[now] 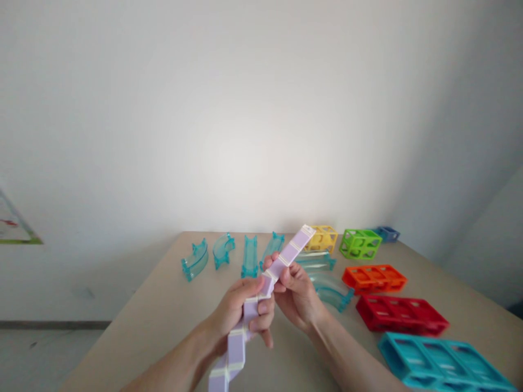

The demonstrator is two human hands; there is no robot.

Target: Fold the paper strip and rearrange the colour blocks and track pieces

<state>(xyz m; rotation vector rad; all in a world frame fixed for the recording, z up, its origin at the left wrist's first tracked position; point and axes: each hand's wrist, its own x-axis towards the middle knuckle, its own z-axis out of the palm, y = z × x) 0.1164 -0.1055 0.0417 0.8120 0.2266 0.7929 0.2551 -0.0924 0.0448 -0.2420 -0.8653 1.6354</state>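
A lilac and white twisty snake puzzle (250, 309) runs through both hands, its linked wedges slanting from the lower left up to the right. My left hand (241, 307) is closed around its middle, with the thumb lying on top. Higher up, my right hand (295, 288) pinches the straight upper stretch between thumb and fingers. That stretch points away over the table, while the lower end bends in steps down past my left wrist and out of the frame. Some of the wedges are covered by my fingers.
On the beige table (163, 305), translucent blue track pieces (250, 256) lie along the back. To the right stand open-framed blocks: yellow (327, 238), green (360, 244), orange (374, 279), red (400, 314) and teal (445, 359). A dark blue block (388, 234) sits at the far corner. A white wall rises behind.
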